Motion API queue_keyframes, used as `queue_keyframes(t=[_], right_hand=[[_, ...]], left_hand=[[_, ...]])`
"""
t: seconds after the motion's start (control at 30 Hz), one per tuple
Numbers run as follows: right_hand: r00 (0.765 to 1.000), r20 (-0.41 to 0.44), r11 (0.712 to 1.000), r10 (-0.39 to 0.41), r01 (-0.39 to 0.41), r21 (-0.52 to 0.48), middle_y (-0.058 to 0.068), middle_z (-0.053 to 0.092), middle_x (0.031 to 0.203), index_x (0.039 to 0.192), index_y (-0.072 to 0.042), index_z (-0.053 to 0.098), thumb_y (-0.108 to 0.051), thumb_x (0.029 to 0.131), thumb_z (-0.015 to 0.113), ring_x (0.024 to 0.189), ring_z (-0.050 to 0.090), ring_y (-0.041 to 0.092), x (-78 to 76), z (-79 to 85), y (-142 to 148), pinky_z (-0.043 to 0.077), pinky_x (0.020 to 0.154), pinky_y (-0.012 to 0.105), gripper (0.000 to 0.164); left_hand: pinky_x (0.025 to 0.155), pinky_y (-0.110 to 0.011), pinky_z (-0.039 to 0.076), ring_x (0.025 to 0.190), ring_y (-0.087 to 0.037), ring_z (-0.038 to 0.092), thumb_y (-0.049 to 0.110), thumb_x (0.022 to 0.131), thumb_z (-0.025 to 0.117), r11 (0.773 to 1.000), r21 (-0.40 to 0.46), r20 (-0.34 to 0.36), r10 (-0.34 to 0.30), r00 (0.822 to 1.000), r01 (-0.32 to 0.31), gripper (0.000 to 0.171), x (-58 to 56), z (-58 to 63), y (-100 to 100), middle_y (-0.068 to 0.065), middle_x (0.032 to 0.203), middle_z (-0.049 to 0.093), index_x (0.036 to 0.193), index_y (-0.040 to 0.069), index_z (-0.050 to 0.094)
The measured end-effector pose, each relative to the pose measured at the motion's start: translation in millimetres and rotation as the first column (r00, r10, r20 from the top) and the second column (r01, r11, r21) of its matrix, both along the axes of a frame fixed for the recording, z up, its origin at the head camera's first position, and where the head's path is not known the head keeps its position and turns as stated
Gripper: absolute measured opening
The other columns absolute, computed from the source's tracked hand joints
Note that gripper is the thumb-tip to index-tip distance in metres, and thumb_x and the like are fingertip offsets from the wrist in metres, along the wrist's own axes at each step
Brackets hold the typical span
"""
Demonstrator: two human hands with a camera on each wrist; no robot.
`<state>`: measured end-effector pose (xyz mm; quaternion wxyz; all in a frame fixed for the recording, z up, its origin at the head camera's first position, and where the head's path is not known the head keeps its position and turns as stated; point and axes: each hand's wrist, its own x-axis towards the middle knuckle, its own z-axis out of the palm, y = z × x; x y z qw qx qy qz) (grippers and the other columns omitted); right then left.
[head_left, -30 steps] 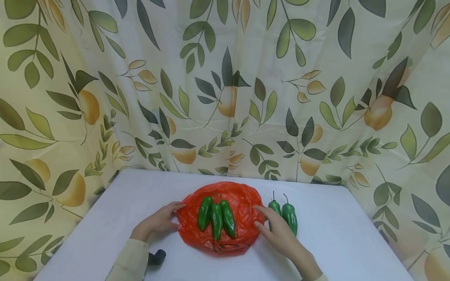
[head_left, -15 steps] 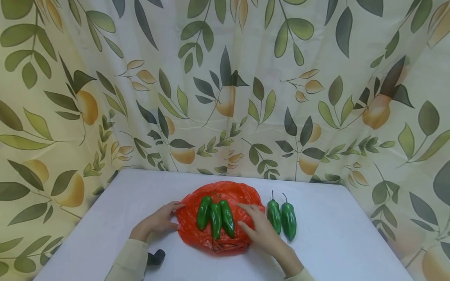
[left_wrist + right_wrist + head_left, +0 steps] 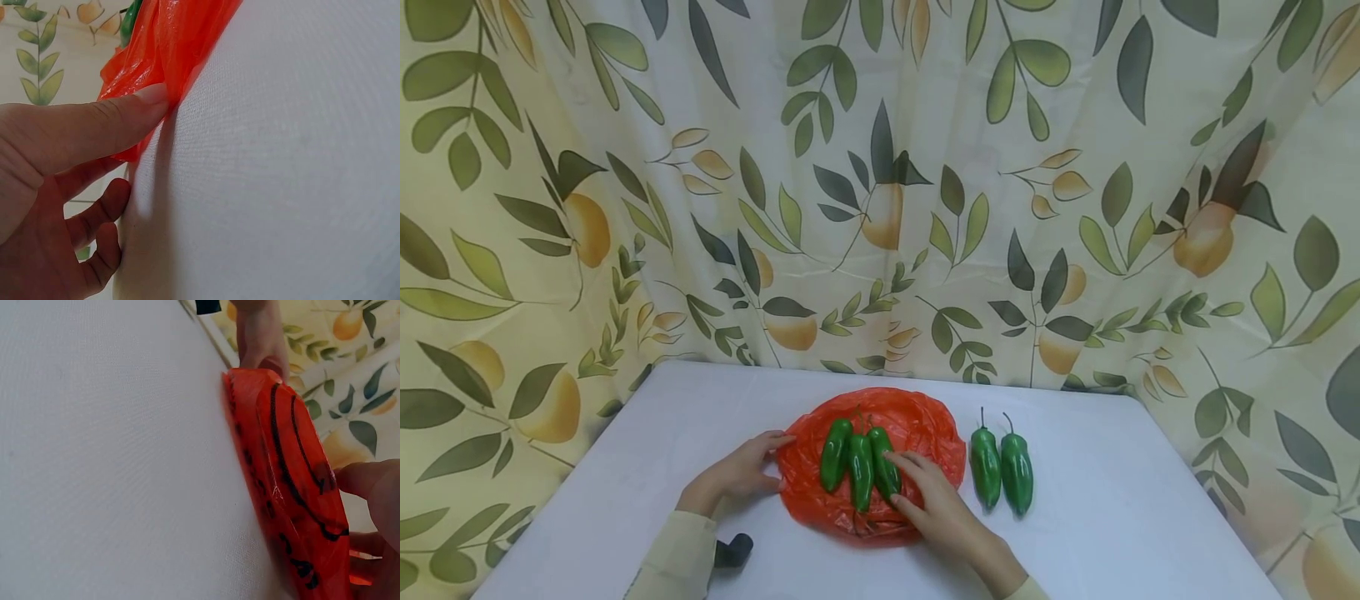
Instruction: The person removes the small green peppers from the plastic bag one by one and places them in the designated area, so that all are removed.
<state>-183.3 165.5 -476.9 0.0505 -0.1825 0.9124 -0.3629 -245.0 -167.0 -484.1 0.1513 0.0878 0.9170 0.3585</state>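
A crumpled red plastic bag (image 3: 925, 417) with black print on its near side lies spread on the white table. On top of it lie three green peppers, a left one (image 3: 835, 457), a middle one (image 3: 861, 475) and a right one (image 3: 886, 471). My left hand (image 3: 737, 473) holds the bag's left edge, thumb in front and forefinger partly hidden behind the plastic. Over the bag's right side, my right hand (image 3: 943, 510) has its fingers and thumb at the right pepper, fingers fairly straight. The right wrist view hides that pepper behind the bag (image 3: 290, 481).
Two more green peppers, one nearer (image 3: 985, 468) and one farther right (image 3: 1017, 477), lie side by side right of the bag. A black object (image 3: 735, 550) sits by my left sleeve (image 3: 676, 554). A leaf-and-fruit patterned curtain (image 3: 880, 333) hangs behind the table.
My right hand has moved left across the bag from its right edge to the right pepper. My left hand has stayed at the bag's left edge.
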Motion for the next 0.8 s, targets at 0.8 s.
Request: queue_keyframes(t=[0.8], right_hand=[[0.997, 0.070, 0.997, 0.036, -0.040, 0.064, 0.014, 0.046, 0.155, 0.152, -0.034, 0.045, -0.031, 0.100, 0.062, 0.144, 0.041, 0.041, 0.5, -11.5, -2.8, 0.037, 0.111, 0.071, 0.054]], left_hand=[[0.113, -0.064, 0.042, 0.147, -0.038, 0.038, 0.014, 0.077, 0.086, 1.000, -0.002, 0.001, 0.010, 1.000, -0.010, 0.079, 0.6, 0.5, 1.1, -0.008, 0.158, 0.044, 0.148, 0.024, 0.052]])
